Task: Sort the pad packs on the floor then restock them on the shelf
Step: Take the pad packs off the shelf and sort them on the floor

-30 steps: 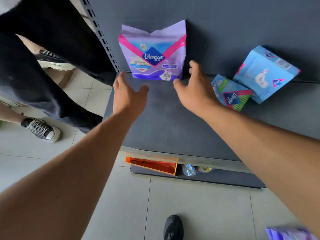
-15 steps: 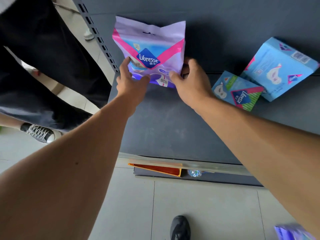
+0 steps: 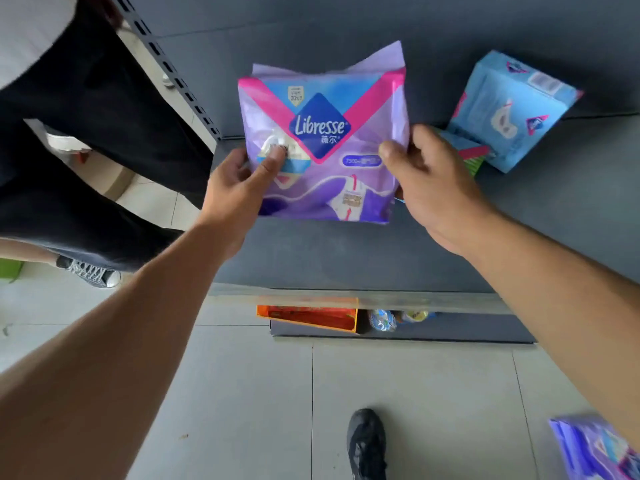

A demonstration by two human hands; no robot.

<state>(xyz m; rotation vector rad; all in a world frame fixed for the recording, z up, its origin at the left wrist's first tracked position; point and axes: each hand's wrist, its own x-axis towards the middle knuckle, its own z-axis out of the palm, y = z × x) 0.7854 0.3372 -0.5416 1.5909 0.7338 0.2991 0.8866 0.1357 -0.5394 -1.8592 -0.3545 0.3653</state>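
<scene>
Holding the purple pad pack (image 3: 323, 143) above the grey shelf (image 3: 346, 258), you pinch its sides with your left hand (image 3: 239, 192) and right hand (image 3: 429, 188), each grip closed on it, beside a blue box (image 3: 509, 112) leaning against the shelf's back.

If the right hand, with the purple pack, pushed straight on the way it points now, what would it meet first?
The right hand points up and left, toward the back of the shelf. Gripping the purple Libresse pack, it would probably reach the grey back panel first. The blue packs lie off to its right; depth is unclear.
</scene>
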